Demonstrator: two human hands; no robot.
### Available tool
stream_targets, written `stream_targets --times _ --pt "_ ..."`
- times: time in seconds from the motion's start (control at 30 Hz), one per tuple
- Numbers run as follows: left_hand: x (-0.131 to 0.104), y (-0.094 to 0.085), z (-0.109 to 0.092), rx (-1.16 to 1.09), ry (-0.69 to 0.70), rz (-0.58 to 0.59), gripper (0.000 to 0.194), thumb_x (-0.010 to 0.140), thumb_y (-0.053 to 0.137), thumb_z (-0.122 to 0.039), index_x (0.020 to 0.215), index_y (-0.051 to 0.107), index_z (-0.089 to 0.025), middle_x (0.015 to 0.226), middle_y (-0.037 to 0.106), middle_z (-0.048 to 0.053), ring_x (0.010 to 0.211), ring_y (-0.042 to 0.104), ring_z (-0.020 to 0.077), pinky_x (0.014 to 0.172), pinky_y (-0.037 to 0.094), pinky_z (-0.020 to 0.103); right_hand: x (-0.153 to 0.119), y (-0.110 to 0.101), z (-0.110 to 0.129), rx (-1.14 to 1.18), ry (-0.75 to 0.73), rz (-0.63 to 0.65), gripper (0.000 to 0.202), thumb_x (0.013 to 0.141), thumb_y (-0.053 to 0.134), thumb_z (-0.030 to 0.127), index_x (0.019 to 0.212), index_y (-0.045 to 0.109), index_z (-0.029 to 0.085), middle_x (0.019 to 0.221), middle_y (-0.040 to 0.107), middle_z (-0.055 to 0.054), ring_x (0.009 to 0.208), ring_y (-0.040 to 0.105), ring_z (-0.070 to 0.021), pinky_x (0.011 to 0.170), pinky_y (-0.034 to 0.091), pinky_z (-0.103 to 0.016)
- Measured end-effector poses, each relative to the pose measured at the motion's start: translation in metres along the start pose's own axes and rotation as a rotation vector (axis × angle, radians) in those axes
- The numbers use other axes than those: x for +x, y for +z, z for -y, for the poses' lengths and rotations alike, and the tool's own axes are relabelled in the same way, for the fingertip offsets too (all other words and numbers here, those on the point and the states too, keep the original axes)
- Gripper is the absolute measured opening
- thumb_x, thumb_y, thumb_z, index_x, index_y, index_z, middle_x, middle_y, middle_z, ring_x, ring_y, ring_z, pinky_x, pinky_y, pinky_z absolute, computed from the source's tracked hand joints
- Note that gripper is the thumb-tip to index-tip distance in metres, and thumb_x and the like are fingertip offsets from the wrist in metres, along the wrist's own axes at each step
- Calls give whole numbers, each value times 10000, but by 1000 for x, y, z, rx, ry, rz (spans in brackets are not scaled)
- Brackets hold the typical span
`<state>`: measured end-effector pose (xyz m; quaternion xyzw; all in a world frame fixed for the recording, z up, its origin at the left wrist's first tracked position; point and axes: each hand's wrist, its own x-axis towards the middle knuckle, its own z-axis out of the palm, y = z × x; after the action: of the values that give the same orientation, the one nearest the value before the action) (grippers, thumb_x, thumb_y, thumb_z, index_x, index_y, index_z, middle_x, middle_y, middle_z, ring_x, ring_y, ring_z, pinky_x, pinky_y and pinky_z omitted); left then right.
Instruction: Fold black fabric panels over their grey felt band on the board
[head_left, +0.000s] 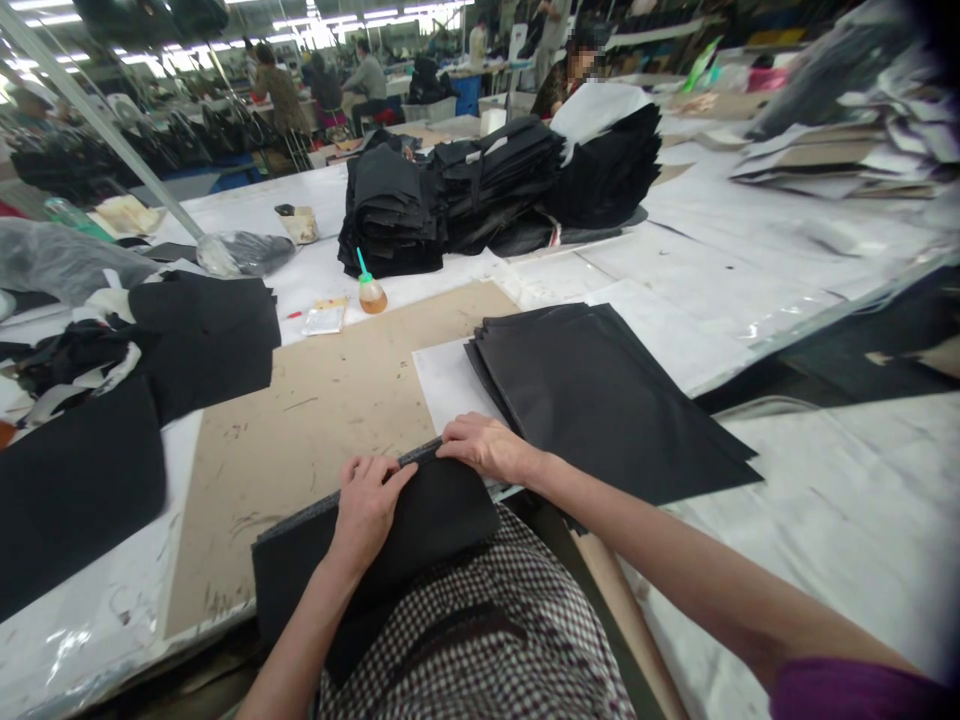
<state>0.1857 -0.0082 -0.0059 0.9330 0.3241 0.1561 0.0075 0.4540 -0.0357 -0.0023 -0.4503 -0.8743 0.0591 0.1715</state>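
Note:
A black sheet [442, 510] lies over the table's near edge and hangs down toward my lap, its far edge folded or layered in a strip. My left hand [369, 500] rests on that edge, fingers curled over it and thumb pointing right. Close by on the right, my right hand [484, 447] pinches the same edge near its right end. What lies under the fingertips is hidden. Just beyond my right hand sits a stack of black sheets [585, 400]. Beneath the folded edge is a tan board [315, 410] with dark marks.
Bundled black pieces [495, 180] stand at the back. A small bottle [371, 295] with a green nozzle is near a small packet [325, 317]. More black sheets [202, 335] lie left, beside a slanted pole [112, 120]. A person [574, 75] is across the table.

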Motion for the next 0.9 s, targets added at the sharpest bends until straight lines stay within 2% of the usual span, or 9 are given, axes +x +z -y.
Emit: stream_targets --times 0.27,0.43,0.57,0.73,0.8,0.9 --pt "2 -8 -6 124 81 37 346 982 458 -137 1239 637 -284 1029 643 68 945 578 213 1005 345 458 -1 -12 16 -103 -45 71 256 1025 442 258 1050 684 180 966 611 -64 957 480 -199 875 387 -345" --pt "2 -8 -6 131 102 36 339 980 460 -141 1243 631 -269 1041 644 72 961 579 222 1006 345 465 -14 -10 15 -96 31 59 266 1029 425 245 1106 673 189 999 612 -70 979 490 -198 892 390 -342" --pt "0 -6 -5 134 105 24 344 973 467 -138 1248 628 -269 1040 643 74 947 574 227 1001 349 465 -21 -17 18 -165 107 68 263 1024 422 223 1102 669 176 980 603 -75 959 495 -209 896 388 -361" --pt "-1 -5 -4 126 120 4 351 975 451 -123 1247 628 -257 1029 640 76 940 570 224 994 354 464 -11 -23 52 -335 314 47 196 958 467 133 917 659 139 931 582 -119 955 481 -268 909 383 -433" --pt "-1 -5 -4 120 123 1 344 981 445 -129 1247 626 -249 1033 639 79 952 570 223 995 354 466 -4 -17 70 -365 389 -4 203 934 450 86 971 647 122 980 578 -140 972 475 -282 919 384 -443" --pt "-2 -5 -4 103 119 4 330 992 443 -150 1254 620 -245 1040 635 81 981 575 227 989 359 461 2 2 92 -300 399 -55 256 939 428 74 1116 607 124 1047 570 -131 978 481 -267 898 409 -407"
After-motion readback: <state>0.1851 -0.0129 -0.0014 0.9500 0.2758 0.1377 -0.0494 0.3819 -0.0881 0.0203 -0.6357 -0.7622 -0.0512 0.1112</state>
